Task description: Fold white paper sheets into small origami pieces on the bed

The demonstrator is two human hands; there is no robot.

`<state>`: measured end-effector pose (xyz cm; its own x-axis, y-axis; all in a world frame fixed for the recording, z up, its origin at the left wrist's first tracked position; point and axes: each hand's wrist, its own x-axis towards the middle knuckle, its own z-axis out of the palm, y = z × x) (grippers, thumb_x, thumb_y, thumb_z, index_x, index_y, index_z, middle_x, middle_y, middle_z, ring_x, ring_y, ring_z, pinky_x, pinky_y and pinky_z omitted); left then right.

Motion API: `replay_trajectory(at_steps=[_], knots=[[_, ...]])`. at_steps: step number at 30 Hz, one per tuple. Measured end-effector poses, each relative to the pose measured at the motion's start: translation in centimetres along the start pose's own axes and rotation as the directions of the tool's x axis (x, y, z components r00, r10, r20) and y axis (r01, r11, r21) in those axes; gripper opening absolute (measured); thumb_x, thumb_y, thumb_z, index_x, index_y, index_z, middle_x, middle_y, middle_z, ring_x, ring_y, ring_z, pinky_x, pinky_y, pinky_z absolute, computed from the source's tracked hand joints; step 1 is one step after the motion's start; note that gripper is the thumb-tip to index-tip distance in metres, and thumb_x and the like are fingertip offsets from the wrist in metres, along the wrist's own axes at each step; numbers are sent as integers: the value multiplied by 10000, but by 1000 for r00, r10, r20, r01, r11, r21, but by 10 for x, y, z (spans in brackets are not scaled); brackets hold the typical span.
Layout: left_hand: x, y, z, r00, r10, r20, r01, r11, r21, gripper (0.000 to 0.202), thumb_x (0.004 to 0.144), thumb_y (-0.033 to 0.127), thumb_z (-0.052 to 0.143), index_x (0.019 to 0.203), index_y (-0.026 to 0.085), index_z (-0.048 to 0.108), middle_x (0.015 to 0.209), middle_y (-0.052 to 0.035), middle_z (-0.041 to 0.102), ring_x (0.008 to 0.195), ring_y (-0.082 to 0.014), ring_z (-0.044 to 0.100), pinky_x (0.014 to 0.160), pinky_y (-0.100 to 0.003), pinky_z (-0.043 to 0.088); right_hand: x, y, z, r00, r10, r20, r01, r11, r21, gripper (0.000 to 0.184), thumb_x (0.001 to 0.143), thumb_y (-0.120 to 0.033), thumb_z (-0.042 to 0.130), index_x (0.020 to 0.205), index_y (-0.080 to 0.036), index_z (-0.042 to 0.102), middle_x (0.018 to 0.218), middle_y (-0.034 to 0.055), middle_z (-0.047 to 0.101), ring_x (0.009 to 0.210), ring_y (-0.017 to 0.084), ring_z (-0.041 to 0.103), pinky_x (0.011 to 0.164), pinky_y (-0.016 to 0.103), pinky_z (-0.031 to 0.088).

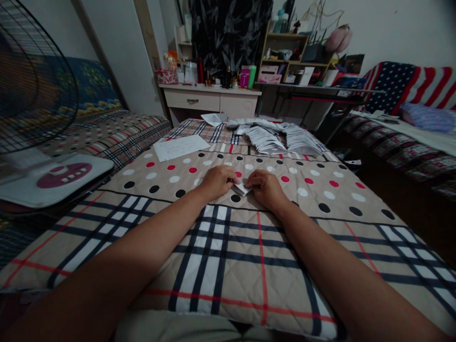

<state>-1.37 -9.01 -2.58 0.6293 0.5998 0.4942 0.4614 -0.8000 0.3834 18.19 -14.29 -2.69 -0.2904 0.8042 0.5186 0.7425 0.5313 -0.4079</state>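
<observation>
Between my hands, low over the quilted bed cover (242, 266), is a small folded piece of white paper (242, 189). My left hand (218, 182) has its fingers closed on the paper's left edge. From the other side, my right hand (265, 188) pinches the right edge with curled fingers. Part of the paper is hidden behind the fingertips. Beyond the hands lie rows of folded white papers (265, 140), stacked close together. To the left of them a flat white sheet (181, 147) with faint marks rests on the cover.
A fan (32, 80) on a white base (53, 178) stands close on the left. Behind the bed are a white dresser (194, 100) crowded with bottles and a shelf unit (285, 35). At right, another bed or couch (409, 147) carries a flag-patterned cover (392, 88).
</observation>
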Motion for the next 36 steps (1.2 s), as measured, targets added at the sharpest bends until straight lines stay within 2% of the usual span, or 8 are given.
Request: replay_trajectory(at_steps=[7, 13, 23, 27, 36], knots=[[1, 3, -2, 1000, 15, 14, -15, 1000, 22, 223, 713, 49, 588, 772, 187, 754, 778, -55, 681, 800, -188, 597, 768, -300, 450, -2, -7, -5, 997, -22, 72, 24, 999, -27, 371, 635, 36, 495, 766, -169, 776, 832, 75, 678, 780, 183, 618, 719, 274, 479], [3, -2, -1, 999, -17, 30, 18, 999, -35, 263, 705, 13, 592, 771, 201, 764, 775, -51, 705, 778, -183, 611, 785, -306, 456, -3, -7, -6, 999, -2, 47, 2, 1000, 15, 351, 639, -5, 518, 818, -155, 781, 850, 78, 670, 773, 188, 627, 716, 285, 494], [1, 1, -1, 998, 21, 54, -20, 1000, -9, 305, 713, -4, 542, 780, 201, 757, 778, -70, 688, 828, -213, 598, 811, -337, 440, -3, -4, -2, 999, -20, 32, 20, 1000, -4, 364, 646, 3, 514, 814, -159, 794, 834, 85, 666, 766, 192, 618, 714, 301, 500], [-1, 1, -1, 997, 51, 51, -54, 997, 60, 263, 757, 48, 545, 832, 188, 754, 801, -78, 680, 840, -215, 596, 805, -339, 446, -2, -3, -1, 1000, 22, 13, -22, 1000, 10, 375, 642, 32, 498, 802, -133, 795, 803, 97, 670, 747, 191, 618, 706, 298, 497], [-3, 9, -6, 990, 102, 102, -129, 944, 304, 216, 787, 114, 565, 869, 199, 745, 873, -58, 697, 906, -226, 616, 775, -341, 472, 0, -3, 2, 999, 50, 6, -50, 999, 5, 376, 639, 43, 505, 752, -173, 792, 773, 69, 660, 730, 167, 609, 702, 270, 488]])
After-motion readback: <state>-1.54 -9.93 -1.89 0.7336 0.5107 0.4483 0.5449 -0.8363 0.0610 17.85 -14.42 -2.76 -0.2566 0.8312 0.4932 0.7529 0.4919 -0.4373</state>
